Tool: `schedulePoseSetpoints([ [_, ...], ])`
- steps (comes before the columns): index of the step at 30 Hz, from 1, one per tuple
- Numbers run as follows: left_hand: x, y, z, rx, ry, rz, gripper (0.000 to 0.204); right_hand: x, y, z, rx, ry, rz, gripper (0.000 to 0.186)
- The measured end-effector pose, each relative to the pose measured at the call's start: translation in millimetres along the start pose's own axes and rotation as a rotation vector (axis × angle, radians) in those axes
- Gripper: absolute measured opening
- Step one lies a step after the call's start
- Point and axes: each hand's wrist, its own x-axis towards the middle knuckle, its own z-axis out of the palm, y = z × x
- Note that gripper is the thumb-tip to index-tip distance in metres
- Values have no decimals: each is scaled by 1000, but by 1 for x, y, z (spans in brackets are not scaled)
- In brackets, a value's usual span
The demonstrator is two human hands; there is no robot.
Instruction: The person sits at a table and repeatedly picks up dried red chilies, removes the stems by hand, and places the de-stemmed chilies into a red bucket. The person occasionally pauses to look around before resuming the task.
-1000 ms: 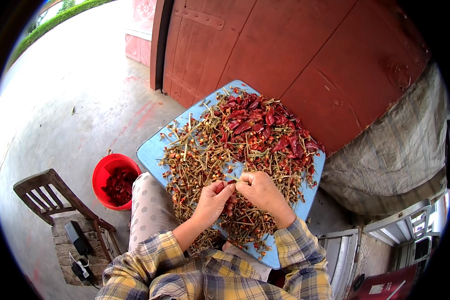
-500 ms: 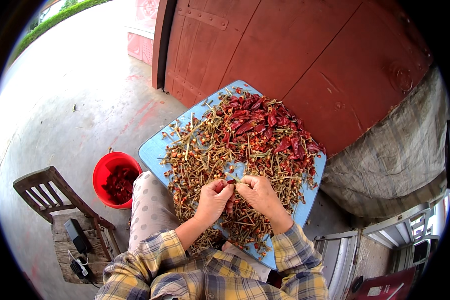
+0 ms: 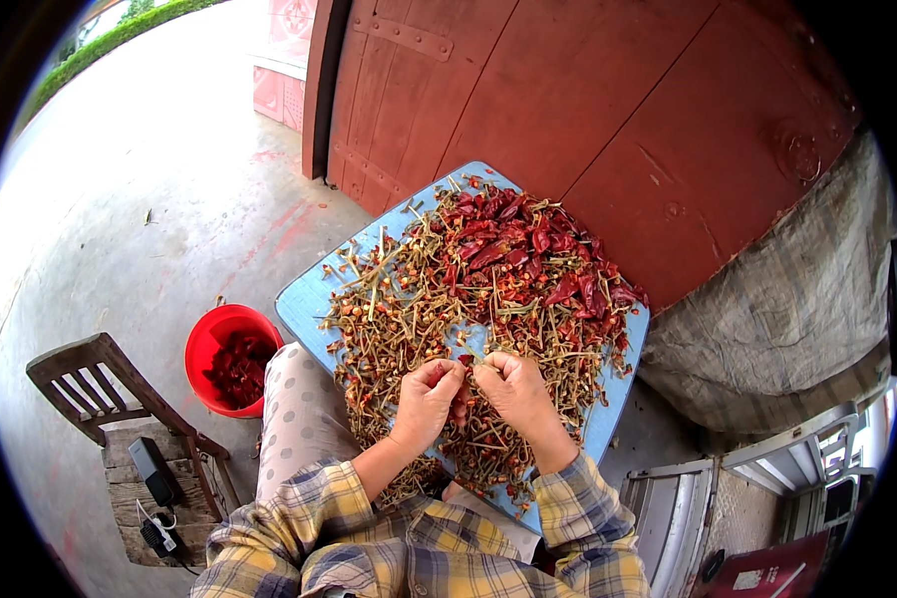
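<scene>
My left hand (image 3: 429,401) and my right hand (image 3: 514,395) are close together over the near part of a blue table (image 3: 321,283). Their thumbs and fingertips are pinched. A small dark red piece of dried chili (image 3: 465,359) shows between them, with a pale greenish stem (image 3: 476,363) at my right fingertips. My left fingers curl around the red part, mostly hidden. Below and around both hands spreads a thick layer of dry chili stems and caps (image 3: 399,317). Whole dark red dried chilies (image 3: 498,239) lie heaped at the table's far side.
A red bucket (image 3: 197,344) holding red chilies stands on the concrete floor left of my knee. Nearer sits a small wooden chair (image 3: 120,409) with black devices and a cable on its seat. A red wooden door (image 3: 588,130) rises behind the table; a grey cloth (image 3: 777,319) hangs right.
My hands have moved slightly apart, the right one shifting a little down. The red chili piece now shows more clearly between the fingertips.
</scene>
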Motion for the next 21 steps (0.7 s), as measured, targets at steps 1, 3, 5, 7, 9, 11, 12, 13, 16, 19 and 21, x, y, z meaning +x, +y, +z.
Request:
schedulePoseSetpoints([
  [1, 0, 1, 0, 20, 0, 1, 16, 0, -2, -1, -86, 23, -37, 29],
  [3, 0, 3, 1, 59, -4, 3, 16, 1, -6, -2, -223, 49, -96, 30],
  [5, 3, 5, -1, 133, -42, 24, 16, 2, -11, -3, -310, 50, -99, 30],
  [7, 5, 4, -3, 186, -63, 28, 16, 0, -17, -3, -387, 56, -86, 30],
  [9, 5, 4, -3, 219, -66, 15, 18, 0, -16, -2, -464, 70, -130, 29],
  [11, 7, 7, -7, 245, -92, -26, 18, 0, -16, -1, -530, 61, -173, 28],
  [12, 8, 9, -9, 257, -106, -47, 18, -1, -19, -2, -560, 44, -179, 28],
  [13, 8, 10, -9, 253, -112, -63, 19, -1, -20, -2, -590, 32, -190, 28],
  [16, 8, 11, -9, 175, -135, -126, 20, -3, -25, -3, -670, 7, -217, 28],
  [19, 10, 7, -14, 24, -158, -191, 21, -4, -31, -3, -693, -21, -196, 28],
  [21, 11, 7, -14, 4, -169, -200, 21, -3, -31, -4, -654, -21, -195, 29],
])
